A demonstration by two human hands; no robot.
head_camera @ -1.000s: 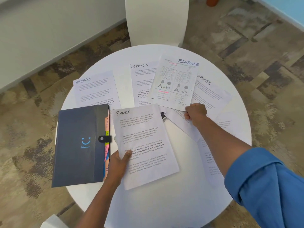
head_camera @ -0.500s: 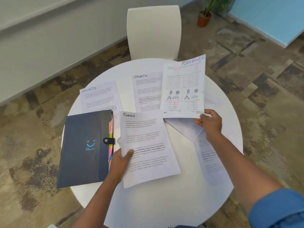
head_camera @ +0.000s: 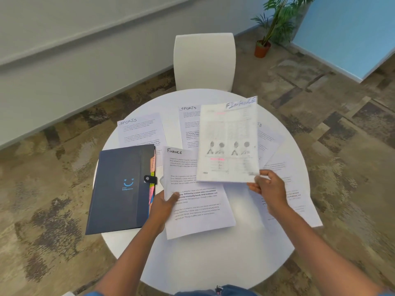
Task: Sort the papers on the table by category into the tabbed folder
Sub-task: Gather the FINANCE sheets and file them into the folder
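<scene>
Swinging leftward above the table, the white printed sheet headed FINANCE with small charts and pink highlights (head_camera: 227, 144) now hangs over the top right corner of the other FINANCE page; half a second ago it was held further right and more upright, and a second ago it lay flat among the loose papers. The right hand (head_camera: 269, 190) pinches it at its lower right corner, and the sheet is motion-blurred. The left hand (head_camera: 163, 205) still holds the white text-only sheet headed FINANCE (head_camera: 193, 195) by its left edge, thumb on top, the page resting on the table. My read: the two finance pages are being gathered into one pile before filing — the dark navy tabbed folder with a blue smile mark (head_camera: 121, 189) lies shut under its snap strap just left of them, coloured tabs showing along its right edge.

Two white sheets headed SPORTS (head_camera: 140, 130) (head_camera: 189, 124) lie further back, and more pages (head_camera: 280, 189) overlap under the right hand. All sit on a round white table (head_camera: 213, 259). Beyond it stand a white chair (head_camera: 204, 60), patterned brown carpet, a grey wall, a blue panel and a potted plant (head_camera: 268, 28).
</scene>
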